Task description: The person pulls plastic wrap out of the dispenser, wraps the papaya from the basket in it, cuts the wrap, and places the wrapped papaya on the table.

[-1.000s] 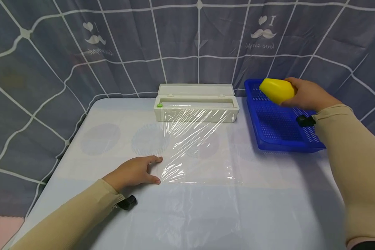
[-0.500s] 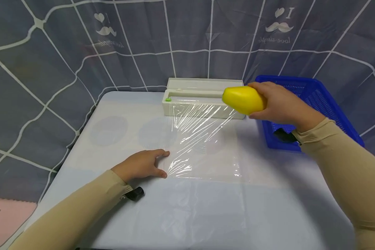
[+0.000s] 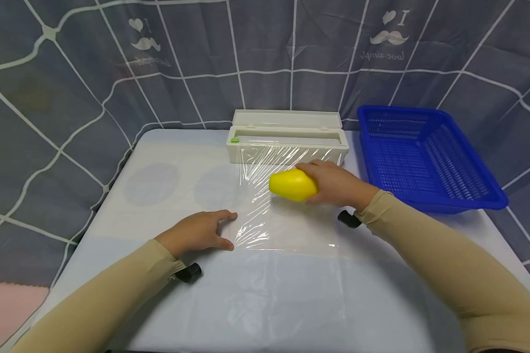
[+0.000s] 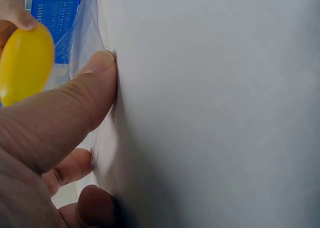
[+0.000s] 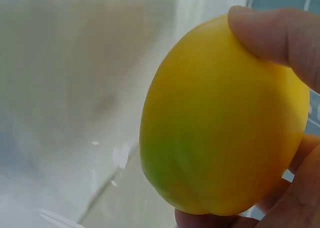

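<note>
My right hand grips a smooth yellow fruit, its thumb and fingers around one end. A green tinge and a shallow dent show on the fruit in the right wrist view; its exact kind I cannot tell. Below it, a sheet of clear cling film lies pulled out over the table. My left hand presses thumb and fingertips at the film's left edge, fingers spread. In the left wrist view the thumb rests flat against the surface. The film runs from a white cling film dispenser, its lid raised.
A blue perforated basket stands at the back right of the white-covered table. A small green slider sits at the dispenser's left end. Behind everything hangs a grey checked curtain.
My right hand has carried the yellow fruit from above the blue basket leftward and down to over the cling film. My left hand stays at the film's edge. The head view has shifted slightly.
</note>
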A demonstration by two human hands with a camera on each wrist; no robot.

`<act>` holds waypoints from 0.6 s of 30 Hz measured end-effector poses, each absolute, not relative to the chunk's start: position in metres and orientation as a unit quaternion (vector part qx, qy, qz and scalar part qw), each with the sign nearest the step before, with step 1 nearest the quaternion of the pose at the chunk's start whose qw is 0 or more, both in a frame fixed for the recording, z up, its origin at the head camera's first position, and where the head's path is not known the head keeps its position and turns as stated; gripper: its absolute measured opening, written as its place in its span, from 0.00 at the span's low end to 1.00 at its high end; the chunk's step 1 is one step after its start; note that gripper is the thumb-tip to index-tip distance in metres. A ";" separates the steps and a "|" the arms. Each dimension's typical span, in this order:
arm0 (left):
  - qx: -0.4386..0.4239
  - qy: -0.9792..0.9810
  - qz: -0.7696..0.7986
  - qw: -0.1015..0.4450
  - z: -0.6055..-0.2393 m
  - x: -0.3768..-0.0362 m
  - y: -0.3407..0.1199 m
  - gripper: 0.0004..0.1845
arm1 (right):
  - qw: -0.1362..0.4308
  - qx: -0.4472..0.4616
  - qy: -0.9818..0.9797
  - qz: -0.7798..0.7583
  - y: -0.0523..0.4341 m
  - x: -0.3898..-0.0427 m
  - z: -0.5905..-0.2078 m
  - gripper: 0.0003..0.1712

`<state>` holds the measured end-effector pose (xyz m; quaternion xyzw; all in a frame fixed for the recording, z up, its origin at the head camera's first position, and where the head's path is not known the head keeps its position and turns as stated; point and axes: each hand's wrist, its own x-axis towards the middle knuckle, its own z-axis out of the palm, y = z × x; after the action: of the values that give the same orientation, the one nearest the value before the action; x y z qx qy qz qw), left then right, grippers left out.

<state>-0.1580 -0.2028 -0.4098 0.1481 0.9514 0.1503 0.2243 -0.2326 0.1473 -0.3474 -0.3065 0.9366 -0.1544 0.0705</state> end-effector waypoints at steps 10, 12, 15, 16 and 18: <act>0.153 0.952 0.140 0.224 -0.405 -0.157 -0.201 0.48 | 0.088 -0.323 0.927 -0.166 0.131 -0.231 -0.366 0.54; 0.153 0.953 0.136 0.223 -0.405 -0.158 -0.201 0.48 | 0.093 -0.323 0.927 -0.167 0.129 -0.231 -0.368 0.54; 0.156 0.953 0.135 0.222 -0.406 -0.157 -0.201 0.47 | 0.103 -0.318 0.927 -0.172 0.128 -0.231 -0.371 0.54; 0.157 0.953 0.135 0.221 -0.406 -0.157 -0.201 0.47 | 0.105 -0.317 0.927 -0.173 0.127 -0.231 -0.373 0.54; 0.160 0.953 0.136 0.217 -0.406 -0.157 -0.202 0.47 | 0.111 -0.313 0.927 -0.176 0.126 -0.230 -0.374 0.53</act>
<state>-0.1571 -0.2016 -0.4058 0.1599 0.9533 0.1363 0.2170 -0.2304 0.1263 -0.3741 -0.3127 0.9268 -0.1762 0.1105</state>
